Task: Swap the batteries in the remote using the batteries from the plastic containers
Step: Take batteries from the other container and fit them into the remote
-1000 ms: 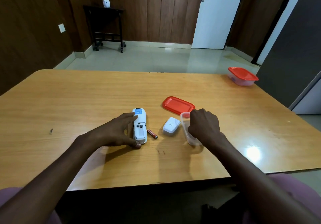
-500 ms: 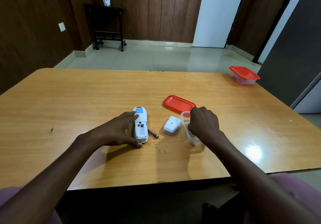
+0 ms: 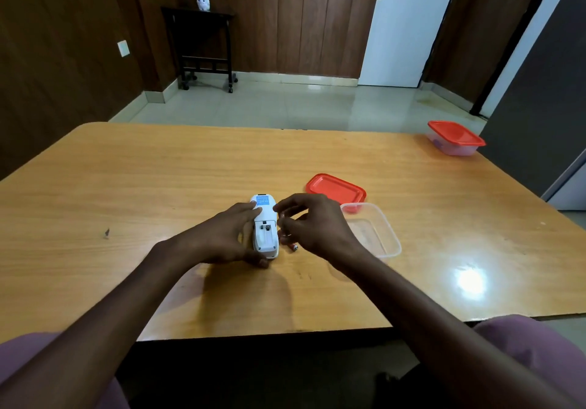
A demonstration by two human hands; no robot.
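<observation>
The white remote (image 3: 265, 236) lies face down on the wooden table (image 3: 158, 186), its battery bay open and looking empty. My left hand (image 3: 222, 237) holds it, fingers along the left side and top, thumb at the near end. My right hand (image 3: 317, 227) hovers just right of the remote with fingers curled, pinching a small battery that is mostly hidden. A red battery (image 3: 294, 246) lies on the table under that hand. The open clear plastic container (image 3: 377, 234) stands to the right. The remote's loose cover is hidden behind my right hand.
A red lid (image 3: 336, 188) lies behind the open container. A second container with a red lid on it (image 3: 455, 139) stands at the table's far right corner. Beyond the table are a tiled floor, a dark side table and a white door.
My right hand has left the clear container and moved left to the remote's side. The container now shows uncovered. My left hand stays on the remote.
</observation>
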